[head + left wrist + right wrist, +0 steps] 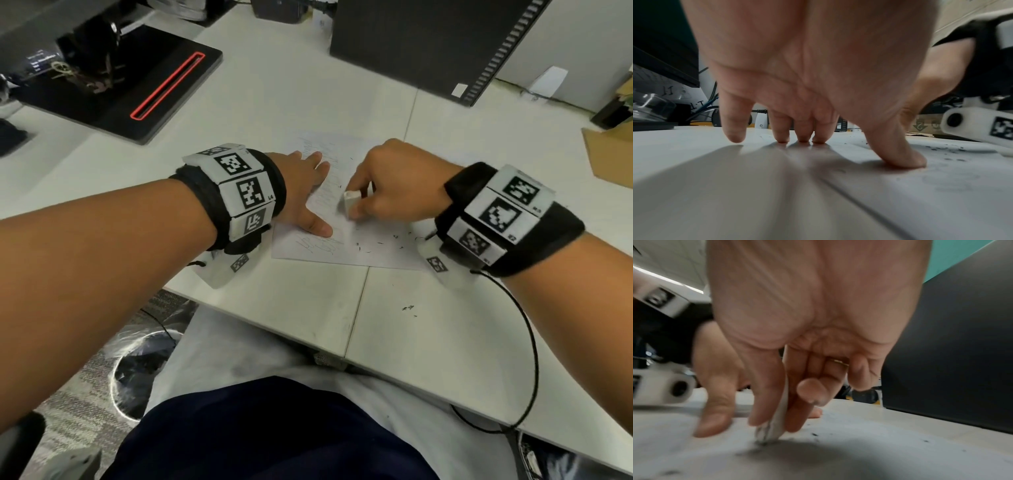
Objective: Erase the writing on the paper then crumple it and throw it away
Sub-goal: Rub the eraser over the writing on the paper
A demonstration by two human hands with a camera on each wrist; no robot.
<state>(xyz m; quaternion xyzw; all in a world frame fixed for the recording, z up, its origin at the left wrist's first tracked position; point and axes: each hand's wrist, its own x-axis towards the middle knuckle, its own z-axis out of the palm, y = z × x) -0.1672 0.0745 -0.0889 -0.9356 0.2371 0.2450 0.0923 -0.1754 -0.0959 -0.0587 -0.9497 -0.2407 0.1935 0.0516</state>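
**Eraser on paper, sheet pinned flat**

The paper (346,236) lay flat on the white desk (281,102), straddling the seam between two desk panels. Faint pencil writing remained along its left part, near the far end and again at the near-left corner. Dark eraser crumbs (383,244) were scattered over the near-right part of the sheet; a few more sat on the bare desk closer to the person.

The eraser (351,201), a small white block, stood on the sheet near its middle. The right hand (394,181) pinched it from above. In the right wrist view the eraser (774,421) sat between thumb (764,395) and a finger, its lower end grey with graphite and touching the paper. The other fingers were curled in behind; one bore a ring.

The left hand (305,192) held the left edge of the sheet down, just beside the eraser but apart from it. Its fingers were straight and spread. In the left wrist view three fingertips (802,139) and the thumb (906,159) pressed on the surface, the little finger set apart on the desk.

Further out: a black stand with a red-edged slot (168,85) at far left, a black tower (435,44) at far right, and a bin (144,370) with a clear liner on the floor below the desk edge.
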